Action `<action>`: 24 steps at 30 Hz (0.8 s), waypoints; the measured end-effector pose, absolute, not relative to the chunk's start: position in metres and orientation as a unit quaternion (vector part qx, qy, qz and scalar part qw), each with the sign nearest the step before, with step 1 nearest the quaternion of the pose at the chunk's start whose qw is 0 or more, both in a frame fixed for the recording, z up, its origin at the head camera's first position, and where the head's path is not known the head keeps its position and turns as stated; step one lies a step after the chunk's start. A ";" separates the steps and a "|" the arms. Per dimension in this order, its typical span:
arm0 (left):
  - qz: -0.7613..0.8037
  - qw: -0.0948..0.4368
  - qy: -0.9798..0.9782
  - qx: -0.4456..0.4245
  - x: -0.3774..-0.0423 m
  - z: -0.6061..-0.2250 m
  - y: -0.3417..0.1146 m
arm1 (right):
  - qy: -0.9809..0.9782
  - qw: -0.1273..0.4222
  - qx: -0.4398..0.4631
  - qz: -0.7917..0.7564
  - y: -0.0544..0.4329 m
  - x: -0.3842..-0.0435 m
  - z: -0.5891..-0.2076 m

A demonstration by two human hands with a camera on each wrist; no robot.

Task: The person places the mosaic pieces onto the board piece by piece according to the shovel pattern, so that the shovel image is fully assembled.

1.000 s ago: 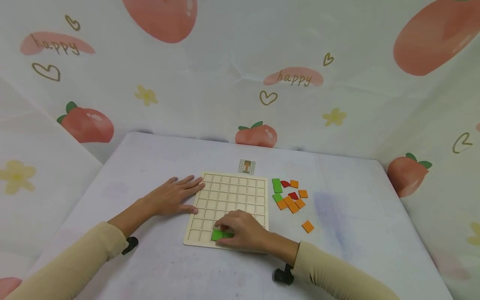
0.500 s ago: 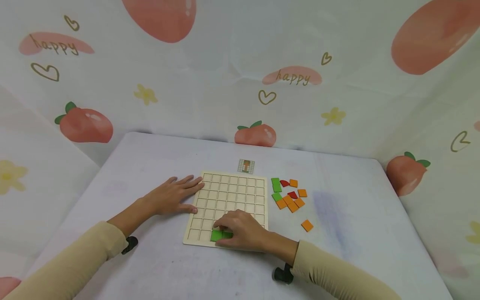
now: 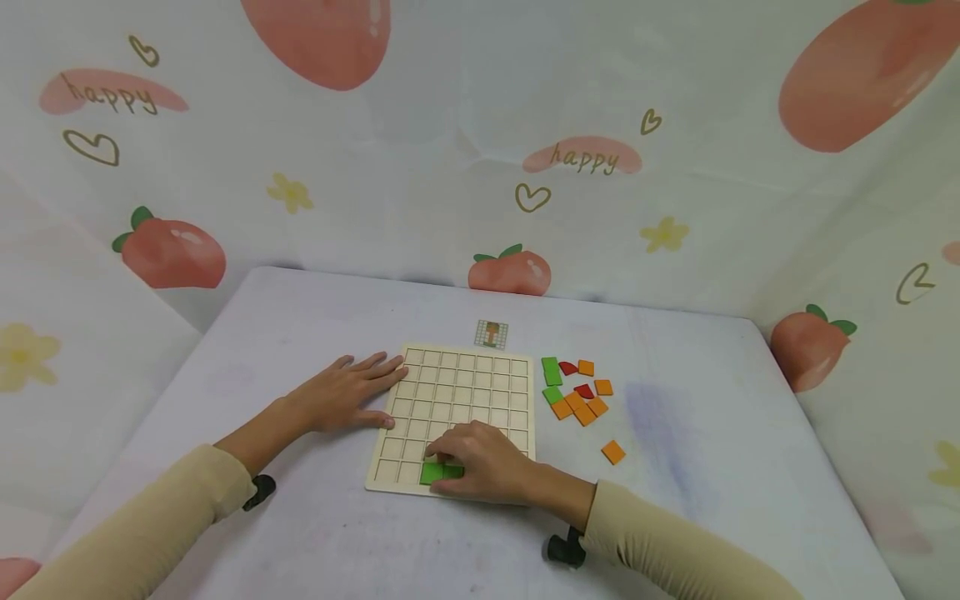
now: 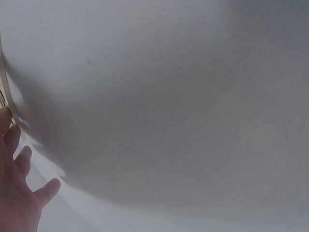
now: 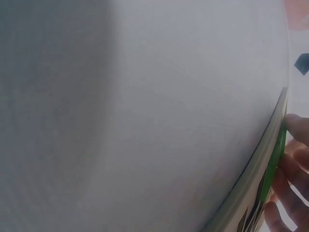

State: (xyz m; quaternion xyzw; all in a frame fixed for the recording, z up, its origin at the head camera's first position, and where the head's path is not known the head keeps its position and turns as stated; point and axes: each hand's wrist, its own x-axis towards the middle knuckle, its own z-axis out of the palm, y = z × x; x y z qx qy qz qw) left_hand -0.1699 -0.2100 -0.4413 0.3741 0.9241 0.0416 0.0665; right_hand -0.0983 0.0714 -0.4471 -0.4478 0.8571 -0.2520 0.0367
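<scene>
A pale wooden grid board point(image 3: 465, 379) lies on the white table in the head view. Two green square tiles point(image 3: 431, 473) show side by side in its nearest row. My right hand point(image 3: 483, 462) bends over them, thumb at the near edge and fingers at the far side, pinching the green tile that it partly covers. In the right wrist view, thumb and fingertips touch the green piece point(image 5: 274, 162) along the board's edge. My left hand point(image 3: 341, 396) lies spread at the board's left side, fingertips on its edge.
Right of the board lie several orange squares point(image 3: 583, 414), green tiles point(image 3: 551, 372) and red rounded pieces point(image 3: 567, 367). One orange square point(image 3: 613, 452) lies apart, nearer me. A small gridded picture card point(image 3: 491, 334) sits beyond the board. Patterned cloth point(image 3: 420, 167) hangs behind the table.
</scene>
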 end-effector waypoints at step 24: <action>0.048 0.071 0.924 0.372 -0.171 -0.442 -0.211 | 0.866 0.041 -0.442 -0.232 0.067 -0.098 -0.444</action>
